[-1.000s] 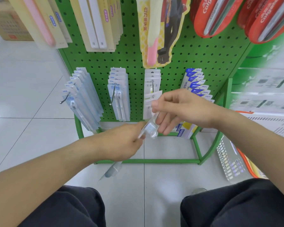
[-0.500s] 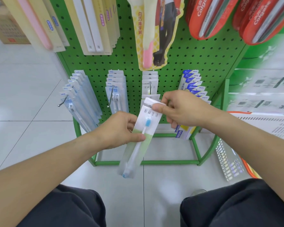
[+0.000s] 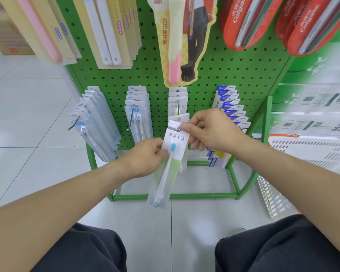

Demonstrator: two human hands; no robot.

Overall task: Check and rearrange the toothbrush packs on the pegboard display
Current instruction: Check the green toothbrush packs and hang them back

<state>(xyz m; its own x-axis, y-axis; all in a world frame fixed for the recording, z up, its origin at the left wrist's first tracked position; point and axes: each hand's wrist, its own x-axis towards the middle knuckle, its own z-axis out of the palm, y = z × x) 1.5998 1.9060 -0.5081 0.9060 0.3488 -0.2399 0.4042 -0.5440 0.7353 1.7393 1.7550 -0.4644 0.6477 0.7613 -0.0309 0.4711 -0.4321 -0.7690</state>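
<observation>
On the green pegboard [image 3: 224,79], the toothbrush pack [image 3: 170,158], pinched by the right hand [image 3: 210,132] and left hand [image 3: 145,157], could miss the hook [image 3: 178,128] and fall.

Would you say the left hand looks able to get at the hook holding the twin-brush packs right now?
Probably not yet: the left hand grips the toothbrush pack. The way to that hook looks free once it lets go.
</observation>
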